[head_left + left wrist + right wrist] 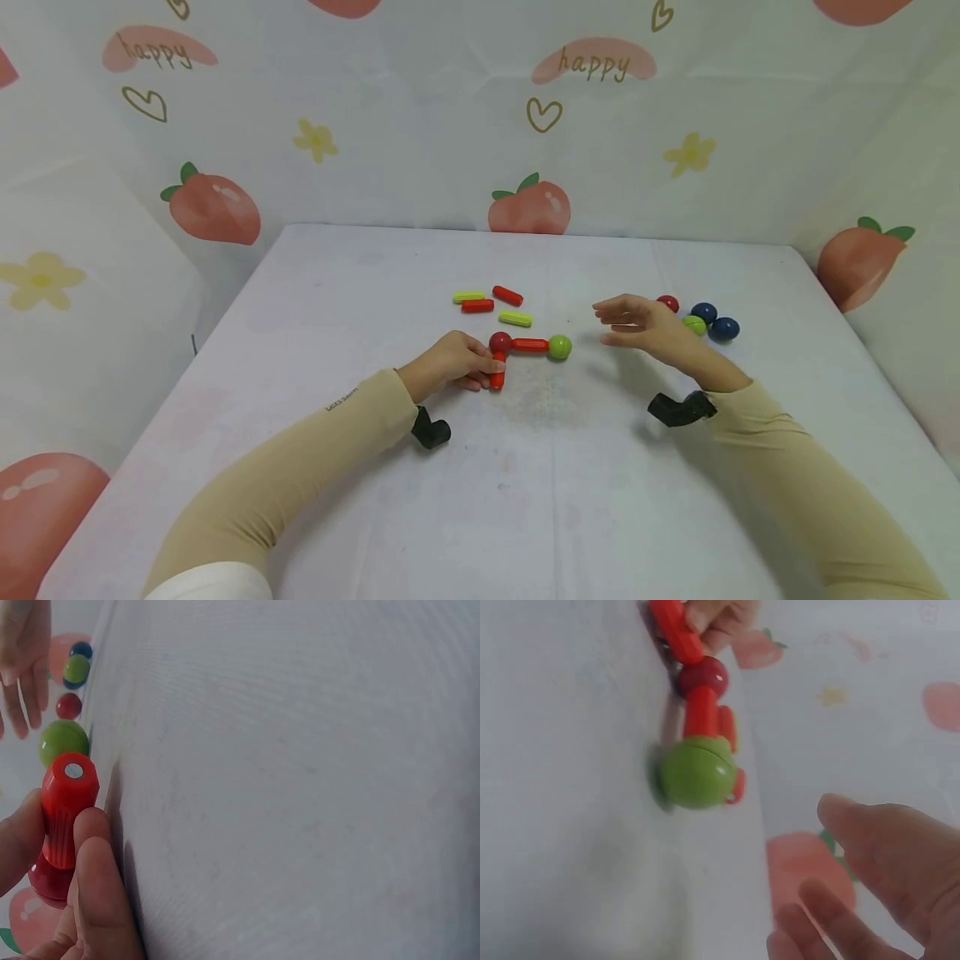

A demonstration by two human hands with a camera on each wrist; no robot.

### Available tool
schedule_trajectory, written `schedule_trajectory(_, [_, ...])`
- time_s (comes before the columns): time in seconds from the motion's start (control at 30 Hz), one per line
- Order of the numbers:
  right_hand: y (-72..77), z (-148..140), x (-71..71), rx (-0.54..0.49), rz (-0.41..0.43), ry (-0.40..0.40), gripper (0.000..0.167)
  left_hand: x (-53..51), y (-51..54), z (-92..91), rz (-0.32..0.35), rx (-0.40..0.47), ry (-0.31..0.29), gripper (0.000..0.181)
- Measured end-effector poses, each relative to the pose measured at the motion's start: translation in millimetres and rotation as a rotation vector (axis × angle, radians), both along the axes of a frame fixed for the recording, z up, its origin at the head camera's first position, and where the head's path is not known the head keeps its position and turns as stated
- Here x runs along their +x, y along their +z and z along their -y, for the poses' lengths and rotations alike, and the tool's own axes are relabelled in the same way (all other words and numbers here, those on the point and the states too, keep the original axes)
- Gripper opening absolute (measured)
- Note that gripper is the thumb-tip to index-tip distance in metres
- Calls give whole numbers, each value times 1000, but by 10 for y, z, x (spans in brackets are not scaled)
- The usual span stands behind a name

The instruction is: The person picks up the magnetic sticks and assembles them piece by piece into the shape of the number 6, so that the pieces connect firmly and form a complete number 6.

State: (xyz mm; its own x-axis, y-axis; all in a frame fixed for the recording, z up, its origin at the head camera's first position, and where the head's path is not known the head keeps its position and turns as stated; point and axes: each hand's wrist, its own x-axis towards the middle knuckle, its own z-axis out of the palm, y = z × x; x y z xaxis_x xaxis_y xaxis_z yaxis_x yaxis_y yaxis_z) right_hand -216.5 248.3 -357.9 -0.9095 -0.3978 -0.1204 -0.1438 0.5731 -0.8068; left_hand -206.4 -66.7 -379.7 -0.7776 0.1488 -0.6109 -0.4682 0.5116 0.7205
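Note:
My left hand (459,360) pinches a red magnetic rod (498,377) between thumb and fingers; a silvery disc shows on its free end in the left wrist view. The rod's other end meets a dark red ball (500,342). From that ball a second red rod (531,345) runs right to a green ball (559,347), forming an L shape on the table. To the right, my right hand (651,327) hovers with fingers loosely extended and nothing in them. In the right wrist view the green ball (699,774) is apart from that hand.
Behind the joined pieces lie two loose red rods (507,296) and two yellow-green rods (516,318). Beyond my right hand sit a red ball (667,303), a green ball (694,324) and two dark blue balls (724,329). A patterned cloth backdrop (420,150) rises behind the table (450,517).

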Motion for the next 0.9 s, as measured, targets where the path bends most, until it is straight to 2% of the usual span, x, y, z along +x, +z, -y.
schedule_trajectory(0.17, [108, -178, 48, -11, -79, -67, 52, -1, 3, 0, 3, 1, 2, 27])
schedule_trajectory(0.4, [163, -434, 114, -88, -159, -195, 40, -1, -1, -3, 4, 20, 7, 25])
schedule_trajectory(0.73, [46, -739, 165, -83, -226, -301, 32, 10, 2, 0, -4, 16, 2, 26])
schedule_trajectory(0.9, [-42, -813, 148, -80, -253, -328, 35, 11, 9, -2, -5, 16, 2, 25])
